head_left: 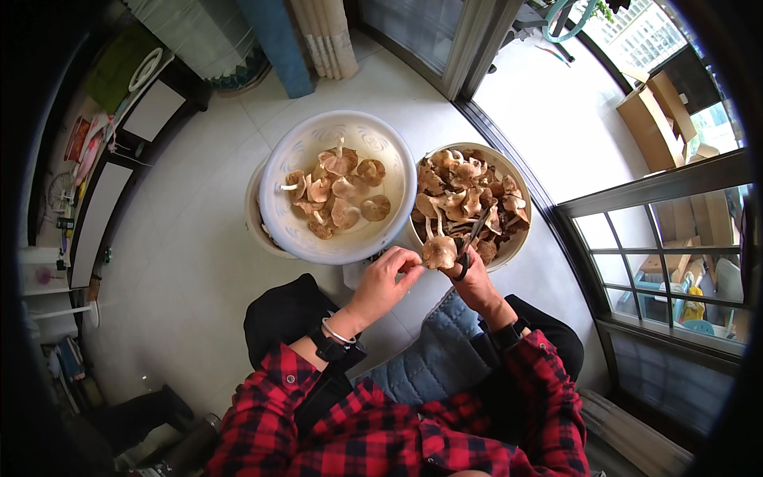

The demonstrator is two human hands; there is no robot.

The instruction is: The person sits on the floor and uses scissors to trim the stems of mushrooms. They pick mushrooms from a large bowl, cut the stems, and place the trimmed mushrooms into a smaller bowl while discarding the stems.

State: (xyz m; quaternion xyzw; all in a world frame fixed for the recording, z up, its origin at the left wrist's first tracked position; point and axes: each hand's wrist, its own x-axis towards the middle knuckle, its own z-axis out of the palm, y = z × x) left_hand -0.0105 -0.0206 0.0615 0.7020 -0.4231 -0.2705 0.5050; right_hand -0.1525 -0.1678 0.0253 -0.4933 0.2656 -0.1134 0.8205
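My right hand (475,285) is closed round the dark handles of a pair of scissors (478,225), whose blades point up over the right basin. Beside its fingers is a brown mushroom (439,253), cap toward me and pale stem pointing away; I cannot tell which hand bears it. My left hand (389,280) is closed, thumb and fingertips together near the cap's left edge; anything between them is too small to make out. Many brown mushrooms (461,187) fill the right basin (524,230). Several more mushrooms (344,188) sit in water in the white basin (274,187).
Another container (256,211) shows beneath the white basin. A sliding-door track (548,208) runs along the right, with a paned glass door (660,262) beyond. A low cabinet (102,215) lines the left wall. Blue quilted cloth (429,342) lies between my knees.
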